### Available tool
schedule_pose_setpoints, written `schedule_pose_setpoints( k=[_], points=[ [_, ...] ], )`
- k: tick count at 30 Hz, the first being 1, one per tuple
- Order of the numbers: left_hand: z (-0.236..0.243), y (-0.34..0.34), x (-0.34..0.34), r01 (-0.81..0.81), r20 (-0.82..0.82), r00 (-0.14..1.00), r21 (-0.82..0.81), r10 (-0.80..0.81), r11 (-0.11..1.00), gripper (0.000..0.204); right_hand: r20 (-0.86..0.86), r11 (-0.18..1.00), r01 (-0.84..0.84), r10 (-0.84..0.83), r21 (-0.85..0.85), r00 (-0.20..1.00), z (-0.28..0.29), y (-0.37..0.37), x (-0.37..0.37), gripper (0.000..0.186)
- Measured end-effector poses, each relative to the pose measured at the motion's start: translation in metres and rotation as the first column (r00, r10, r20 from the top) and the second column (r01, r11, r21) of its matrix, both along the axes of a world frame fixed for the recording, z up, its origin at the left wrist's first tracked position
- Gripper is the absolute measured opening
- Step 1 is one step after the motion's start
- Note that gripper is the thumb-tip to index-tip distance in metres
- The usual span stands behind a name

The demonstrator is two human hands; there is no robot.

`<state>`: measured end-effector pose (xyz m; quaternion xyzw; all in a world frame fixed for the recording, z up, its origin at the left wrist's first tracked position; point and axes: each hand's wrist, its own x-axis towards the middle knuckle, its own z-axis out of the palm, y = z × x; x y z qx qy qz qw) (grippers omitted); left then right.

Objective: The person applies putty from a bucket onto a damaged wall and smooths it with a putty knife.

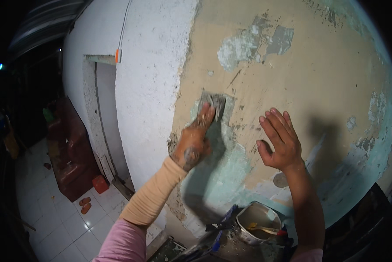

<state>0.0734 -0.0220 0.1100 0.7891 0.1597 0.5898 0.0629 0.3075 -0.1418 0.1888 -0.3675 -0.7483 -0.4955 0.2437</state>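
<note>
My left hand is closed around a scraper, its index finger stretched along the flat grey blade, which lies against the wall. Most of the handle is hidden in the fist. Around the blade, the beige-painted wall has flaked to grey and pale green patches. To the right, my right hand is raised with its fingers extended and holds nothing. Its shadow falls on the wall beside it; whether the fingertips touch the surface, I cannot tell.
Below my hands stands an open metal container with a brush in it. White wall and a doorway are on the left. Farther left, a dark red sofa, a red box and sandals rest on tiles.
</note>
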Motion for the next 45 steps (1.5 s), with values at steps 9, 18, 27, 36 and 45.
schedule_pose_setpoints(
  k=[9,18,27,36,45],
  points=[
    [-0.031,-0.011,-0.007,0.015,-0.068,0.997,-0.111,-0.023,0.994,0.088,0.010,0.999,0.035,-0.035,0.005,0.999,0.001,-0.002,0.002,0.058],
    [-0.009,0.016,-0.014,0.024,0.006,1.000,0.060,-0.025,0.998,0.086,0.021,0.999,0.034,-0.034,0.009,0.999,-0.001,0.000,-0.001,0.059],
    [-0.005,0.016,-0.008,0.086,0.013,0.996,0.021,-0.086,0.996,0.090,0.022,0.999,0.043,-0.043,-0.004,0.999,0.000,-0.001,-0.002,0.057],
    [-0.032,0.017,-0.012,-0.052,-0.098,0.994,-0.083,0.043,0.995,0.089,0.013,0.999,0.042,-0.042,-0.016,0.999,-0.004,0.005,-0.001,0.057],
    [-0.055,0.002,-0.014,0.069,-0.118,0.990,-0.075,-0.077,0.995,0.090,0.015,0.999,0.036,-0.036,-0.019,0.999,-0.001,0.002,-0.003,0.058]
  ],
)
